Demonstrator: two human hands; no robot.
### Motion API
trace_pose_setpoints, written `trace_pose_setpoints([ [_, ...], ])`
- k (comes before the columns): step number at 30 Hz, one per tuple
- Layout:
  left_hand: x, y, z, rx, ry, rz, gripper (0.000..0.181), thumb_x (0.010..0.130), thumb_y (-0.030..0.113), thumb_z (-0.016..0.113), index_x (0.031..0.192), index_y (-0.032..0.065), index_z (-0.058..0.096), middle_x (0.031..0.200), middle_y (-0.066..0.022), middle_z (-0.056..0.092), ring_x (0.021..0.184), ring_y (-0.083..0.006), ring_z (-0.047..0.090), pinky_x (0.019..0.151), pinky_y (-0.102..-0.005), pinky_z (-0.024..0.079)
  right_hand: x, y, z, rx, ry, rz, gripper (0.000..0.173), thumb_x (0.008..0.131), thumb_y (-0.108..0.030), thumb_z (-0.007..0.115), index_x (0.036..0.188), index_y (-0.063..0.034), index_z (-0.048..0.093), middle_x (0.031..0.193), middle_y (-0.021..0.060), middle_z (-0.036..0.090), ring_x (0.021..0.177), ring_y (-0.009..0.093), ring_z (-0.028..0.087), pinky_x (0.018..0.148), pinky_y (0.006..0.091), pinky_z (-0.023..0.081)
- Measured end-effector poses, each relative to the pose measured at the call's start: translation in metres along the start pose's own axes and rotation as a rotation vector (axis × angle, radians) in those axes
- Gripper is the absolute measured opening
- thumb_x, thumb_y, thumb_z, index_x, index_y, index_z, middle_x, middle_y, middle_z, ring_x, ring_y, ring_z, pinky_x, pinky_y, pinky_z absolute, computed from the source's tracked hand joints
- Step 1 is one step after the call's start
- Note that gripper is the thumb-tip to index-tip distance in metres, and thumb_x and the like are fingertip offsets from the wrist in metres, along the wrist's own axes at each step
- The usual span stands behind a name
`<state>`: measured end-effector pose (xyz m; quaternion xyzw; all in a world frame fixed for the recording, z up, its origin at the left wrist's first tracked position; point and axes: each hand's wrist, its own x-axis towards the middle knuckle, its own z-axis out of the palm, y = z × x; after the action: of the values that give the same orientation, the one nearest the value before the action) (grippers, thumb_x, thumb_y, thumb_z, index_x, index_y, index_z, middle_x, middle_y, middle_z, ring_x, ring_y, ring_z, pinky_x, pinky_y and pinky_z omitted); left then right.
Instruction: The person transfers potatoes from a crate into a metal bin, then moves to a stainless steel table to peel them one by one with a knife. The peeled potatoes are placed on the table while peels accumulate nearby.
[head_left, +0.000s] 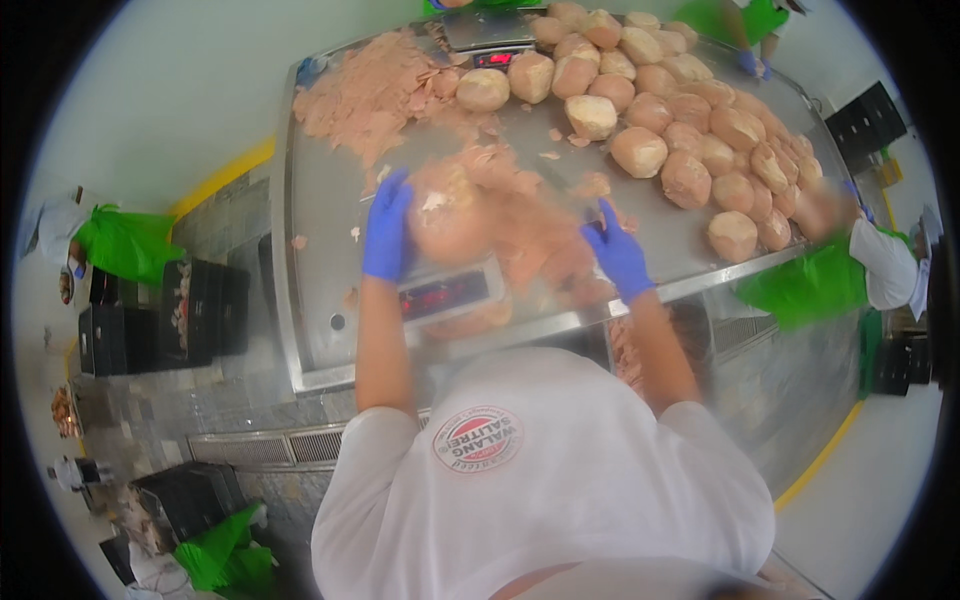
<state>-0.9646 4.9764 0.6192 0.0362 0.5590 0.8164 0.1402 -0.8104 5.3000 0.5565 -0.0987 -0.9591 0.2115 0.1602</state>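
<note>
My left hand (388, 226), in a blue glove, rests against the left side of a large rounded ball of pale pink meat (448, 214). That ball sits on a digital scale whose red display (444, 295) faces me. Thin pink meat slices (517, 217) lie in a loose heap just right of the scale. My right hand (619, 251), also blue-gloved, is over the table near its front edge, to the right of the slices, with a finger extended; a small dark thing shows at its fingers, and whether it is gripped is unclear.
On the steel table (322, 277), many meat balls (686, 112) crowd the right and a large pile of slices (367, 90) lies back left. A second scale (491, 37) stands at the back. Co-workers in green aprons are around the table; black crates (202, 311) stand on the floor left.
</note>
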Motion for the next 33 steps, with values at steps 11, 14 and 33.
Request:
trace_pose_setpoints([
  [11,0.047,-0.046,-0.023,0.376,-0.053,0.348,0.032,0.085,0.012,0.058,0.116,0.0036,0.056,0.109,-0.0127,0.062,0.099,-0.0219,0.058,0.088,-0.0333,0.045,0.034,-0.11,-0.061,0.04,-0.304,-0.388,0.064,0.087,-0.034,0.057,0.143,-0.0182,0.029,0.084,0.0113,0.064,0.073,0.029,0.062,0.075,0.0368,0.048],
  [14,0.045,-0.034,-0.022,0.752,-0.049,0.504,0.034,0.083,0.014,0.06,0.115,0.0047,0.057,0.109,-0.0125,0.062,0.099,-0.0224,0.059,0.088,-0.0333,0.045,0.054,-0.124,-0.055,0.032,-0.399,-0.398,0.065,0.087,-0.037,0.057,0.143,-0.0191,0.027,0.084,0.0116,0.065,0.073,0.031,0.063,0.071,0.0395,0.05],
  [33,-0.028,-0.007,0.02,0.96,0.166,0.277,0.057,0.081,0.034,0.067,0.116,-0.0067,0.05,0.102,-0.0177,0.061,0.09,-0.0233,0.059,0.077,-0.036,0.047,0.058,-0.144,0.002,0.388,-0.385,-0.161,0.061,0.09,-0.036,0.052,0.141,-0.0104,0.032,0.111,0.0149,0.06,0.102,0.028,0.058,0.089,0.0356,0.044],
])
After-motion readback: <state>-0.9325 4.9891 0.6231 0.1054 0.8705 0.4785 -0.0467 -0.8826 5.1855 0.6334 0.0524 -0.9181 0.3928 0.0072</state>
